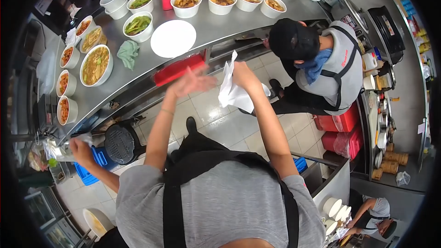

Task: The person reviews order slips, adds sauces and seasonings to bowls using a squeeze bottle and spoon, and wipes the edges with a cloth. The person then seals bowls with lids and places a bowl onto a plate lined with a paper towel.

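Note:
My right hand (243, 74) is closed around a crumpled white paper towel (232, 93), which hangs down over the floor in front of me. To its left, my left hand (195, 81) is slightly blurred, fingers spread, holding nothing. Just beyond my hands, a white round plate (173, 39) lies near the edge of the steel counter (151, 59). A crumpled green cloth (128, 54) rests to the left of the plate. Close to them stand white bowls of green vegetables (138, 25) and a larger bowl of noodle-like food in broth (96, 65).
Several bowls of brown food (186, 4) line the counter's back. Bowls of orange-red food (66, 83) stand at left. A co-worker in a black cap (294, 39) bends at the counter on my right. Another person's hand (82, 152) reaches in at left, near a black stool (122, 142).

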A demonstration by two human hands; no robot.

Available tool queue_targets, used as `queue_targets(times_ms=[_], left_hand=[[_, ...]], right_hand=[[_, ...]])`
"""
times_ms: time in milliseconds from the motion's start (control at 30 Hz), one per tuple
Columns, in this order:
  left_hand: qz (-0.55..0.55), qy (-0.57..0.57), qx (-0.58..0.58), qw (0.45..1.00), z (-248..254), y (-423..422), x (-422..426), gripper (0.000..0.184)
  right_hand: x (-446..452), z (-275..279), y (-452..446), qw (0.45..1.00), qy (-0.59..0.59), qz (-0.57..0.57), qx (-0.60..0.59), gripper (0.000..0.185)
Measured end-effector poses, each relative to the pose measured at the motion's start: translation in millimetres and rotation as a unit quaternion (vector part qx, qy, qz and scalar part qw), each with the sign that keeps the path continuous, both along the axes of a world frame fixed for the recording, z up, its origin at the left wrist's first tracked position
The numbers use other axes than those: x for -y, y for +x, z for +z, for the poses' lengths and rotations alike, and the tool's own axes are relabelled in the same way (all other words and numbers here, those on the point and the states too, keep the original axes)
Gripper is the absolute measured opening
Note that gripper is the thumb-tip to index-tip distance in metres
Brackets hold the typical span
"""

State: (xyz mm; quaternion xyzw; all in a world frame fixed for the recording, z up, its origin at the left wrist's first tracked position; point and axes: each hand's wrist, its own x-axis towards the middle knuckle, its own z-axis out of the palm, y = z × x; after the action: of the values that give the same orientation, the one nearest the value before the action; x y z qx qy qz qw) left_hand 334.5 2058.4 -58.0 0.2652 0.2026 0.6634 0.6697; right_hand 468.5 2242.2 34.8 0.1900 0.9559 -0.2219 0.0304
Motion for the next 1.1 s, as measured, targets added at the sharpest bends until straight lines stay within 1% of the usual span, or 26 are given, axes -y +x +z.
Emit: queue_targets(times_ms=[33,67,100,133,200,233,300,333,367,400,433,467,500,533,567,600,633,700,767,833,900,933,967,1067,1100], left_hand=[[0.012,-0.011,-0.123,0.992,-6,20,-2,0.096],[0.04,0.004,-0.119,0.992,-9,37,-5,0.087],[0.069,0.019,-0.114,0.991,-9,47,-9,0.079],[0.134,-0.052,-0.123,0.982,-7,54,-13,0.07],[0.259,-0.188,-0.137,0.937,-4,55,-21,0.053],[0.32,-0.248,-0.105,0.908,-3,46,-23,0.025],[0.39,-0.252,-0.062,0.884,-19,19,-19,0.02],[0.423,-0.253,-0.041,0.869,-29,9,-16,0.018],[0.471,-0.256,-0.026,0.844,-16,1,-13,0.01],[0.476,-0.258,-0.044,0.839,-12,-11,-11,0.01],[0.482,-0.262,-0.061,0.834,-11,-23,-8,0.009],[0.487,-0.266,-0.077,0.828,-9,-31,-5,0.009],[0.512,-0.265,-0.104,0.81,2,-36,-5,0.009],[0.513,-0.25,-0.152,0.807,2,-44,-5,0.009],[0.512,-0.233,-0.2,0.802,1,-54,-6,0.01],[0.51,-0.215,-0.248,0.795,1,-64,-7,0.01],[0.486,-0.155,-0.285,0.811,1,-75,-7,0.017],[0.439,-0.109,-0.409,0.792,12,-93,-11,0.033],[0.382,-0.104,-0.462,0.794,24,-104,-13,0.046],[0.325,-0.141,-0.445,0.823,47,-105,-13,0.057],[0.321,-0.146,-0.443,0.824,91,-100,-15,0.065],[0.319,-0.148,-0.444,0.824,103,-98,-17,0.069],[0.341,-0.145,-0.424,0.826,105,-98,-21,0.067],[0.4,-0.112,-0.358,0.836,98,-104,-37,0.062],[0.417,-0.09,-0.328,0.843,88,-108,-40,0.06]], right_hand=[[-9,-12,-13,1.0,-0.001,0.005,-0.003,0.018],[-13,-19,-23,1.0,-0.002,0.009,-0.005,0.018],[-13,-17,-33,1.0,-0.004,-0.027,0.013,0.018],[-14,-26,-42,1.0,0.001,-0.021,0.007,0.016],[-16,-43,-61,1.0,0.014,-0.01,-0.005,0.015],[-20,-50,-66,0.998,-0.029,0.012,-0.053,0.015],[-18,-45,-65,0.981,-0.115,0.055,-0.148,0.014],[-14,-44,-64,0.97,-0.159,0.017,-0.184,0.014],[-11,-43,-63,0.954,-0.202,-0.021,-0.22,0.013],[-9,-43,-62,0.934,-0.243,-0.057,-0.255,0.013],[-10,-54,-61,0.9,-0.357,-0.073,-0.241,0.018],[-3,-54,-59,0.895,-0.375,-0.073,-0.231,0.019],[6,-51,-57,0.889,-0.395,-0.073,-0.221,0.021],[13,-46,-55,0.883,-0.414,-0.073,-0.211,0.023],[18,-32,-55,0.86,-0.479,-0.057,-0.164,0.03],[19,-30,-57,0.847,-0.504,-0.054,-0.163,0.032],[19,-29,-60,0.833,-0.528,-0.05,-0.161,0.034],[18,-23,-67,0.813,-0.554,-0.054,-0.168,0.038],[13,-15,-75,0.804,-0.56,-0.067,-0.189,0.043],[4,-11,-81,0.806,-0.556,-0.048,-0.195,0.047],[-6,-3,-85,0.81,-0.551,-0.029,-0.197,0.05],[-12,4,-89,0.813,-0.547,-0.019,-0.198,0.051],[-18,9,-94,0.815,-0.542,-0.008,-0.204,0.052],[-44,12,-107,0.865,-0.444,0.056,-0.227,0.054],[-50,14,-112,0.848,-0.457,0.073,-0.258,0.058]])
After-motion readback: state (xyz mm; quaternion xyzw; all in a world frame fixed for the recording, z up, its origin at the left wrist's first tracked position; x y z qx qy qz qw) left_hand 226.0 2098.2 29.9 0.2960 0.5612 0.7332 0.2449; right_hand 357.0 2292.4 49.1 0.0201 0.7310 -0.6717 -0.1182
